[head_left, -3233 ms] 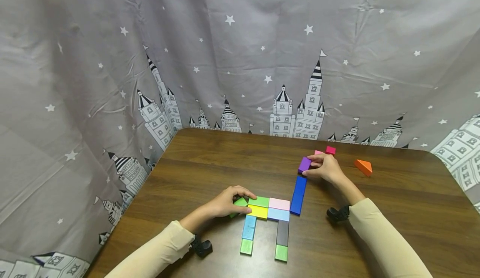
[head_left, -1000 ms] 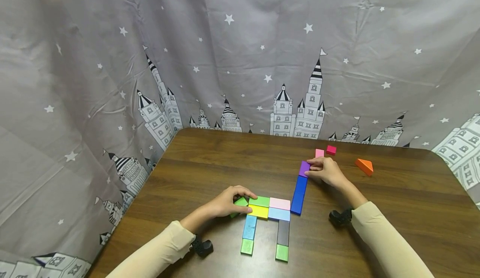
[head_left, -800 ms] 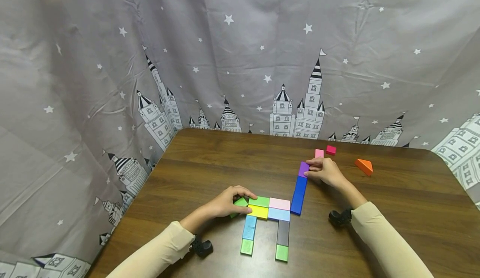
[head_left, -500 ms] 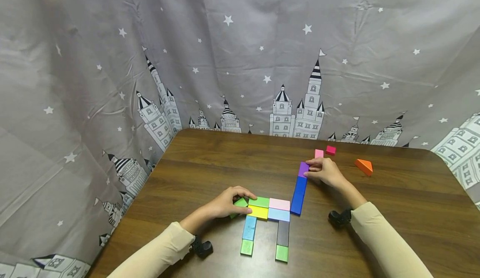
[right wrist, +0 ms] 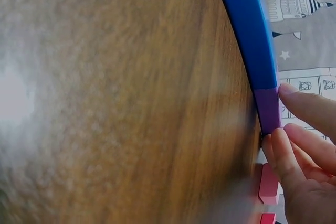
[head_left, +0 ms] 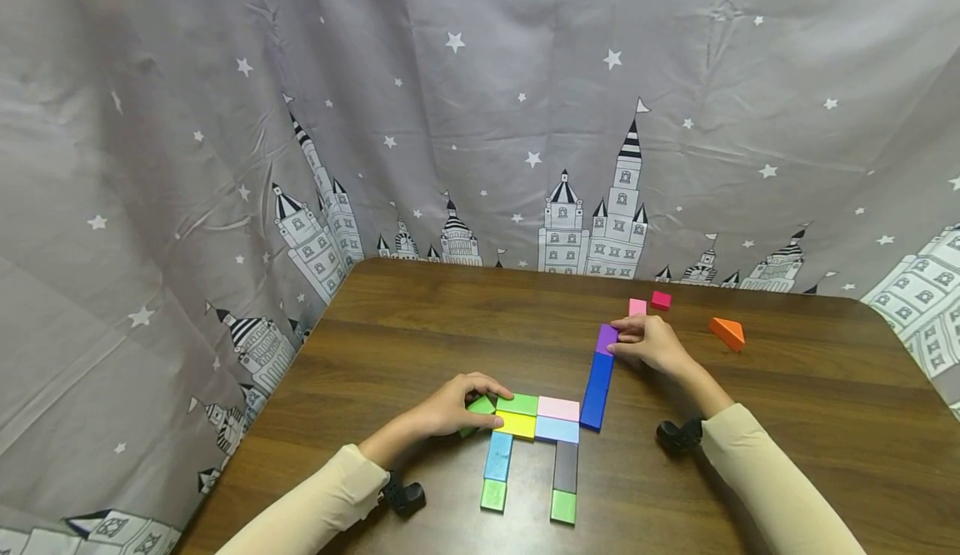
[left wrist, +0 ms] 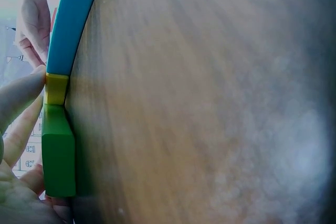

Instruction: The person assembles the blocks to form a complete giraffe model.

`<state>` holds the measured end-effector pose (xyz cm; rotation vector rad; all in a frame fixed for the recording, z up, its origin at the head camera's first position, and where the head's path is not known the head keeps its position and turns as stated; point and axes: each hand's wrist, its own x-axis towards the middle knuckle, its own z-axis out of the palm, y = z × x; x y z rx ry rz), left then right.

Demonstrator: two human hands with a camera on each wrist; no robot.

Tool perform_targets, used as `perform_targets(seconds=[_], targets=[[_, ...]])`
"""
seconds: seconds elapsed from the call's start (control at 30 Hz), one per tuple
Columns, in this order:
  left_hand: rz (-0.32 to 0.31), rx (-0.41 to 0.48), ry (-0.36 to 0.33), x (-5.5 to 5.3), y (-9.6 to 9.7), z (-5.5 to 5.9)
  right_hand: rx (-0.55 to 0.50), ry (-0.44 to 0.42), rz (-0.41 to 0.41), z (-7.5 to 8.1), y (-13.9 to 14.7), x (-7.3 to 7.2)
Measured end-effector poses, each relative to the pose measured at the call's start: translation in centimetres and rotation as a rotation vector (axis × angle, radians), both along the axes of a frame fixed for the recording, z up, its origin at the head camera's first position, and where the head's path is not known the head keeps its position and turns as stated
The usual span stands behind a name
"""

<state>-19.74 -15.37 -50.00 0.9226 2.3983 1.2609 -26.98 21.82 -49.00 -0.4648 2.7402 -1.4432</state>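
In the head view my right hand (head_left: 651, 344) pinches a purple block (head_left: 607, 338) between thumb and fingers. This block lies against the far end of two blue blocks (head_left: 597, 390) set in a slanting line. My left hand (head_left: 455, 405) rests at the left of a flat block arrangement. Its thumb touches the yellow block (head_left: 516, 425), and a fingertip lies on the long green block (head_left: 517, 404). A tilted green block (head_left: 480, 409) sits between thumb and fingers, partly hidden. Light pink (head_left: 558, 408) and light blue (head_left: 557, 429) blocks adjoin on the right.
Below stand two columns: a blue block (head_left: 498, 456) and a grey block (head_left: 566, 467), each ending in a green square. Beyond my right hand are a pink block (head_left: 637, 307), a red block (head_left: 661, 300) and an orange triangular block (head_left: 727, 333). A curtain borders the wooden table (head_left: 420, 313).
The purple block, earlier slightly apart from the blue blocks, now lies flush with their far end. My right hand has come slightly nearer, showing more of the pink block. My left hand stays put.
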Motion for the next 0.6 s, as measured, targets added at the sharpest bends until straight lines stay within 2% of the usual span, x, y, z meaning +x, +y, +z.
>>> perform_targets(seconds=[0.37,0.5,0.6], targets=[[-0.007,0.007,0.016,0.1,-0.1,0.1,-0.111,0.103,-0.101,0.3,1.2,-0.6],[-0.015,0.019,0.022,0.0,-0.1,0.0,-0.164,0.103,-0.147,0.4,1.9,-1.0],[-0.015,0.021,0.019,0.0,-0.1,0.0,-0.167,0.086,-0.202,0.4,2.4,-1.2]])
